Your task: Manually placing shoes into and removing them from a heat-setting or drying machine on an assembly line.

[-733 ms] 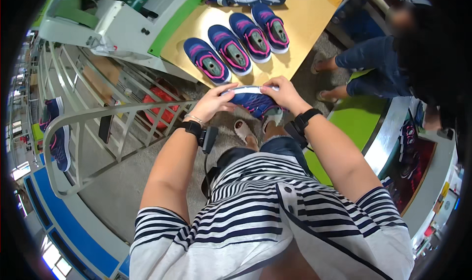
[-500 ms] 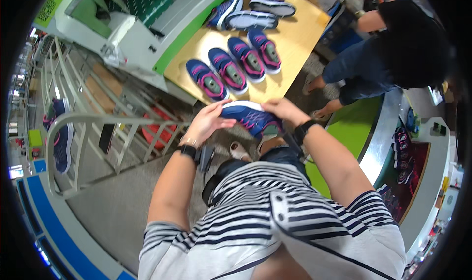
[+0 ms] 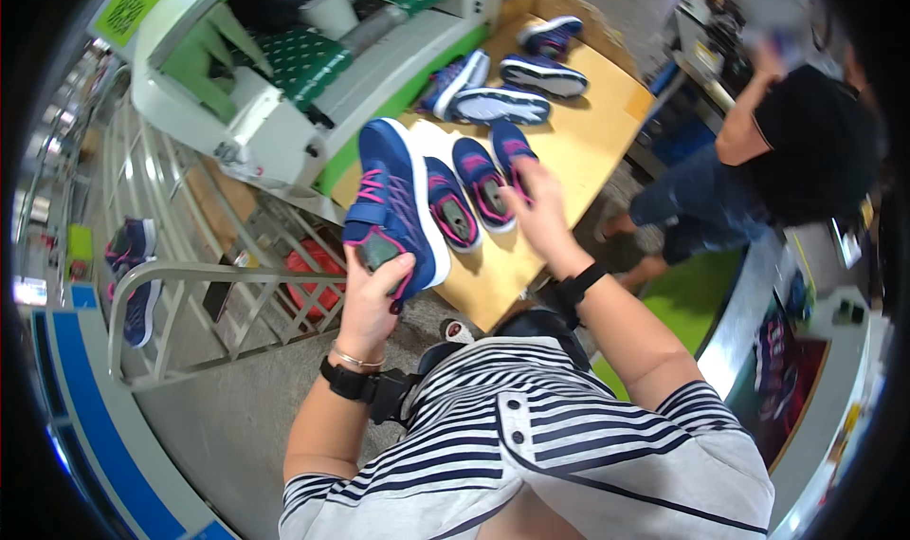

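The tan bench (image 3: pixel 578 132) carried rows of shoes. The left hand (image 3: pixel 370 298) clamped a blue-and-pink shoe (image 3: pixel 393 208) by its heel above the edge; the right hand (image 3: pixel 540 213) hovered open. That one-handed heel grip might slip, dropping the shoe floorward.

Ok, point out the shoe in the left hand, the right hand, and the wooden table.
Shoe (image 3: pixel 393 194), head view, on its blue side.
Right hand (image 3: pixel 542 213), head view, on its back.
Wooden table (image 3: pixel 592 128), head view, on bare top.

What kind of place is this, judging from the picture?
Probably a shoe factory or workshop. Matching blue shoes lie in rows on a wooden table, the left hand holds another shoe, and a green and white machine stands behind.
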Demonstrator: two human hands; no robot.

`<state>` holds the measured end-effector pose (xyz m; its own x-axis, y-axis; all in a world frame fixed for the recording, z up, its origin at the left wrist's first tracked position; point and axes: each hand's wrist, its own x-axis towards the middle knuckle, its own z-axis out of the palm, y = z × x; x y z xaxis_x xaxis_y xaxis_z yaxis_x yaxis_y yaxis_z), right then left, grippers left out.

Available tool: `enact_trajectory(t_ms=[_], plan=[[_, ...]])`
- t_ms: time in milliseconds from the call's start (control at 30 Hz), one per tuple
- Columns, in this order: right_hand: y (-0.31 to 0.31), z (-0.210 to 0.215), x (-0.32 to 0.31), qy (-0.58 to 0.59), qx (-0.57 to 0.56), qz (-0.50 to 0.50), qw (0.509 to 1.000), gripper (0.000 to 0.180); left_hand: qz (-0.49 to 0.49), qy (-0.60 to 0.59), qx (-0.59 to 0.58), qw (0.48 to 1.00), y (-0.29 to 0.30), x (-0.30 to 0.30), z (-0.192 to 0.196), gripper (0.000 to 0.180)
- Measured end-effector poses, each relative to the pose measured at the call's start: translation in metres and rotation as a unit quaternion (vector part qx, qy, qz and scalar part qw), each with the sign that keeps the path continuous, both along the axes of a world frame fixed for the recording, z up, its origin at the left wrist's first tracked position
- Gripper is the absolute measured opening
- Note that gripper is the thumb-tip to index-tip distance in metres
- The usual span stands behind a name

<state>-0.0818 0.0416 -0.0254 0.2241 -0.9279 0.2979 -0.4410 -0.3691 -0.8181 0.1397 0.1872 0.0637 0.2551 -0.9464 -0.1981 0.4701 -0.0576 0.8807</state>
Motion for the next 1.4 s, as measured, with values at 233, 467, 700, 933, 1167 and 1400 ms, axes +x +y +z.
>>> enact_trajectory(t_ms=[233,467,700,933,1167,1400], plan=[[-0.058,-0.08,-0.091,-0.163,0.212,0.072,0.961,0.078,0.022,0.091,0.02,0.995,-0.08,-0.011,-0.005,0.075],[-0.135,0.061,-0.094,-0.146,0.33,0.141,0.922,0.071,0.097,0.078,0.028,0.992,-0.132,0.038,0.02,0.074],[-0.347,0.136,0.117,-0.153,-0.037,0.173,0.972,0.066,0.187,-0.045,0.008,0.981,-0.279,0.107,0.089,0.073],[-0.455,0.112,0.339,0.166,-0.051,0.085,0.981,0.073,0.341,-0.431,0.206,0.81,-0.401,0.285,0.022,0.103],[-0.327,0.06,0.224,-0.055,-0.168,0.196,0.964,0.041,0.224,-0.593,0.023,0.773,-0.342,0.161,-0.001,0.077],[-0.119,-0.017,-0.028,0.091,0.034,0.493,0.865,0.025,-0.244,-0.691,0.143,0.665,-0.162,0.012,-0.022,0.073]])
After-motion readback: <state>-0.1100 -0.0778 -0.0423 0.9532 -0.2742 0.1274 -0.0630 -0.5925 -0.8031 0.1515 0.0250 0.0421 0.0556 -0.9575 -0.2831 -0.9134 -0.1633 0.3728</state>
